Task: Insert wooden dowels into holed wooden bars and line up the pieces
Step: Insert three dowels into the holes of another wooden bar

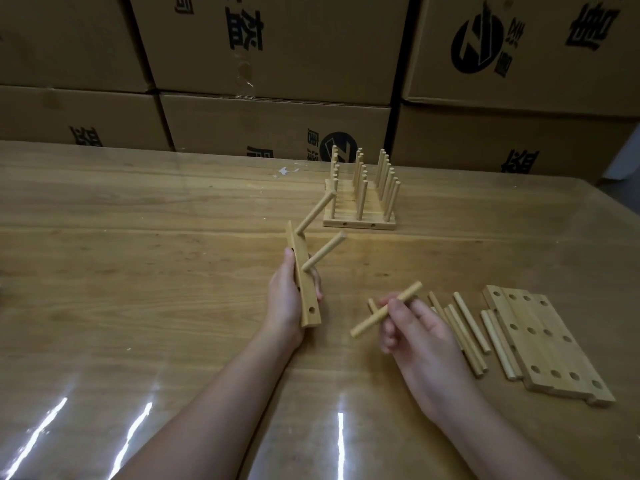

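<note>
My left hand (284,299) grips a holed wooden bar (304,292), held on edge above the table. Two dowels stick out of the bar toward the upper right, the far dowel (317,213) and the near dowel (323,251); an open hole shows near the bar's near end. My right hand (415,327) pinches a loose dowel (384,310) between thumb and fingers, to the right of the bar and apart from it. Finished bars with upright dowels (360,195) stand in a row at the back.
Several loose dowels (467,327) lie on the wooden table (138,237) right of my right hand. Flat holed bars (543,341) lie side by side further right. Stacked cardboard boxes (270,64) wall off the table's far edge.
</note>
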